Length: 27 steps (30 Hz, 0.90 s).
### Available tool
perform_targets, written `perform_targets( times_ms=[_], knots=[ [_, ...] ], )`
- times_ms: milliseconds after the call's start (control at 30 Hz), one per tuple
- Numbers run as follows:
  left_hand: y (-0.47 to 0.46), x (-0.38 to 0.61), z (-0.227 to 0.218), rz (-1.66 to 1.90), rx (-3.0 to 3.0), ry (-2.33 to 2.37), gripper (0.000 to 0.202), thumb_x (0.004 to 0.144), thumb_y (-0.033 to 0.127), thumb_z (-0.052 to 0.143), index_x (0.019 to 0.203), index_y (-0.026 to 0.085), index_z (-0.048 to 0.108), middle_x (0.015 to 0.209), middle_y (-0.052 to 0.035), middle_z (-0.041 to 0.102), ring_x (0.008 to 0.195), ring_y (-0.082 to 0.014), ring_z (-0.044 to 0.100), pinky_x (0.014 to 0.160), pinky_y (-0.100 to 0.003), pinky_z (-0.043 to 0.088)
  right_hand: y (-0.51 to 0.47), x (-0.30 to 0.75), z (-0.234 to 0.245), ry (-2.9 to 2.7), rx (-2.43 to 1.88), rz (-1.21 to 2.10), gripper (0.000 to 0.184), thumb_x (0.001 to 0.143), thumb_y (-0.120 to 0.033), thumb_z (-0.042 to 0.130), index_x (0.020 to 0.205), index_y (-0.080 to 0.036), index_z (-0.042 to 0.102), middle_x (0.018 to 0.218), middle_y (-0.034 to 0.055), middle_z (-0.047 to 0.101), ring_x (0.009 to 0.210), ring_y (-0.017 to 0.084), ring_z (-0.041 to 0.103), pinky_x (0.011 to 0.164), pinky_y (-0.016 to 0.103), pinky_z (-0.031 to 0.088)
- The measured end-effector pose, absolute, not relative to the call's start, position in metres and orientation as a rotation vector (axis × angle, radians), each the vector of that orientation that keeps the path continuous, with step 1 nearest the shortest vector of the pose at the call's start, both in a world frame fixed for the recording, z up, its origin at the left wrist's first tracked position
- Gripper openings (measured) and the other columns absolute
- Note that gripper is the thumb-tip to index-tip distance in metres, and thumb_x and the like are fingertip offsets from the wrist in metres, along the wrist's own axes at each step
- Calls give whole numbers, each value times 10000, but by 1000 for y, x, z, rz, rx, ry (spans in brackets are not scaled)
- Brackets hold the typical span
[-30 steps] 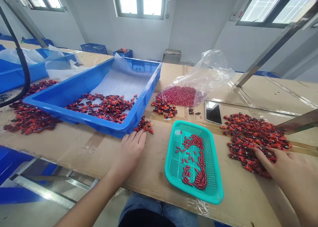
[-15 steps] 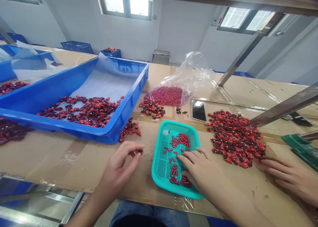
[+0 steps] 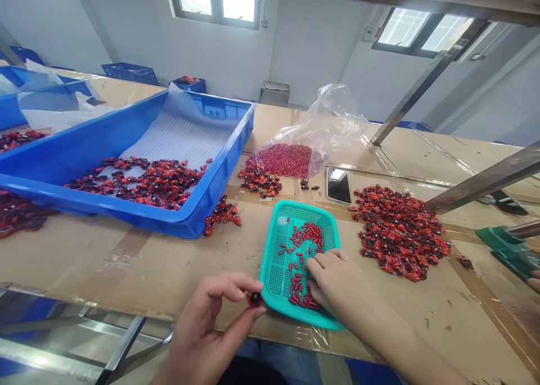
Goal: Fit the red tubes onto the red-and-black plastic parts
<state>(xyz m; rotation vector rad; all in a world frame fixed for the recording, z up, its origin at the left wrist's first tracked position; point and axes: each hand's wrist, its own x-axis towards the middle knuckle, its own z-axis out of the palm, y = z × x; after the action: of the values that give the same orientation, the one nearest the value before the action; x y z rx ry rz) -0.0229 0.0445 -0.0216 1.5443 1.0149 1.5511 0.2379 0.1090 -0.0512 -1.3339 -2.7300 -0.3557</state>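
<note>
Between thumb and fingers, my left hand (image 3: 221,312) pinches a small round black-and-red part (image 3: 255,299), its dark end facing me, beside the basket's near left side. My right hand (image 3: 331,278) reaches over the right rim of a teal perforated basket (image 3: 272,286). Its fingers are curled together among small red cylinders (image 3: 307,233); the fingertips are hidden, so I cannot tell what they hold. A large heap of red-and-black parts (image 3: 400,230) lies right of the basket. A smaller cluster of them (image 3: 223,213) sits against the blue tray (image 3: 219,177).
The blue tray holds more red-and-black parts on a white foam sheet (image 3: 181,121). Behind the basket lie a clear bag of red cylinders (image 3: 287,159) and a phone (image 3: 338,185). A metal post (image 3: 476,185) and a green tool base (image 3: 506,250) stand at right. Another person's hand (image 3: 534,281) shows at the edge.
My left hand has moved right and nearer to me with the part, up to the basket. My right hand stays in the basket, fingers more curled. The other person's hand has withdrawn rightward.
</note>
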Motion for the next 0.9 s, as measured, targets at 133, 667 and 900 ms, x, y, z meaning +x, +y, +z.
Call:
perform_targets(
  times_ms=[133, 667, 900],
  knots=[
    [41, -20, -14, 1559, 1704, 937, 187, 1021, 131, 664, 1009, 264, 533, 1024, 1, 802, 1019, -134, 785, 962, -227, 646, 110, 236, -57, -2720, -1333, -348, 198, 821, 7, 636, 834, -190, 640, 734, 36, 729, 691, 225, 675, 772, 375, 390],
    [33, -18, -8, 1538, 2015, 1066, 278, 953, 24, 647, 958, 261, 501, 943, 7, 835, 844, -158, 811, 876, -336, 575, 60, 203, 15, -1989, -792, 794, 48, 1026, -278, 686, 1024, -244, 651, 872, 0, 710, 782, 144, 710, 705, 248, 593],
    [33, -17, 0, 1438, 2174, 1130, 331, 923, -16, 616, 846, 266, 461, 922, 42, 859, 762, -156, 820, 799, -338, 553, 56, 187, 11, -2082, -715, 464, 78, 976, -149, 694, 997, -209, 649, 786, 26, 692, 717, 171, 667, 666, 292, 589]
  ],
)
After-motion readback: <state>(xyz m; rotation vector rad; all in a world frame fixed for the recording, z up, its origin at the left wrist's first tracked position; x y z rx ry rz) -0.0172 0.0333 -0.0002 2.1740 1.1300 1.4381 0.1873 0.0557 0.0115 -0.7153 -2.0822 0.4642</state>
